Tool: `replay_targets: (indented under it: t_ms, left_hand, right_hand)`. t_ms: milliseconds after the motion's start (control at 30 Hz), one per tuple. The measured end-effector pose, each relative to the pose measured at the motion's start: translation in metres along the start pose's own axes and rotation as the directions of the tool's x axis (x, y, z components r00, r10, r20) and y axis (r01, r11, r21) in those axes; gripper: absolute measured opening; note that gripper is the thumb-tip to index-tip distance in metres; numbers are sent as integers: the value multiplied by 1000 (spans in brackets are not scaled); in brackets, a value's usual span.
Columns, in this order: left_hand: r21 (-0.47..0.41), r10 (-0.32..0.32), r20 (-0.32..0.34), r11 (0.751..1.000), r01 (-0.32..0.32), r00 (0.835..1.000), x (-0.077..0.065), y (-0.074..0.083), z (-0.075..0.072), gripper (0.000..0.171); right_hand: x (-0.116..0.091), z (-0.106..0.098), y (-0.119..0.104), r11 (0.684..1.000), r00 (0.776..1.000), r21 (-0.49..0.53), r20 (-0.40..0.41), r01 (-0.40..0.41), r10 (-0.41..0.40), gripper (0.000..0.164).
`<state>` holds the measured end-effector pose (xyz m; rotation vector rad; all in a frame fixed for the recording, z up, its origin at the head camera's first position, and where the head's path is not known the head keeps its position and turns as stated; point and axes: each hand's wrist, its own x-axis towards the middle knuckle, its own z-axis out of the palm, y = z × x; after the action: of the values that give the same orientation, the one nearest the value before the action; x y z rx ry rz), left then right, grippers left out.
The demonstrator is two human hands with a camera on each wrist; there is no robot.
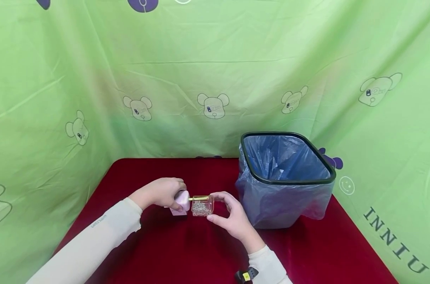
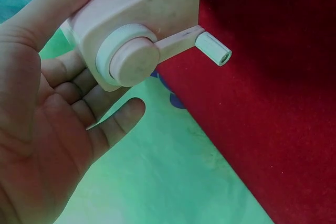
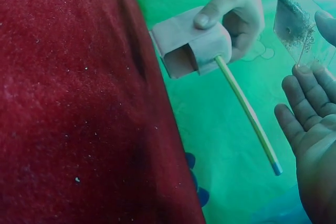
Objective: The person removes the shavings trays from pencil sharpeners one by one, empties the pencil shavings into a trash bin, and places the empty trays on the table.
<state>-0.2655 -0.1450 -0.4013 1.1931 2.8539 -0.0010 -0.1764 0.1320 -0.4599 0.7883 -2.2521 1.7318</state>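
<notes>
My left hand [image 1: 161, 192] grips a pale pink crank pencil sharpener [image 2: 152, 3], thumb on one side and fingers on the other. Its crank handle [image 2: 212, 48] sticks out in the left wrist view. A yellow pencil [image 3: 244, 108] is stuck in the sharpener's hole, and an opening where a drawer fits gapes beside it. Between thumb and fingertips my right hand [image 1: 234, 221] pinches the clear shavings drawer [image 1: 202, 209], which contains grey-brown shavings [image 3: 294, 22]. The drawer is out of the sharpener and close to its right.
A bin [image 1: 283, 209] with a dark rim and a bluish plastic liner stands right of my hands. Red cloth [image 1: 158, 252] covers the table, with small pale specks on it. Green printed curtains [image 1: 215, 79] surround the back and sides.
</notes>
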Motion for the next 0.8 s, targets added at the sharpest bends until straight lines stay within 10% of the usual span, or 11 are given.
replay_targets:
  t_ms: [800]
  left_hand:
    - [14,-15,44,1000,15,999,0,1,19,55]
  right_hand:
    - [4,0,-2,1000,1000,2,-2,-12,12,51]
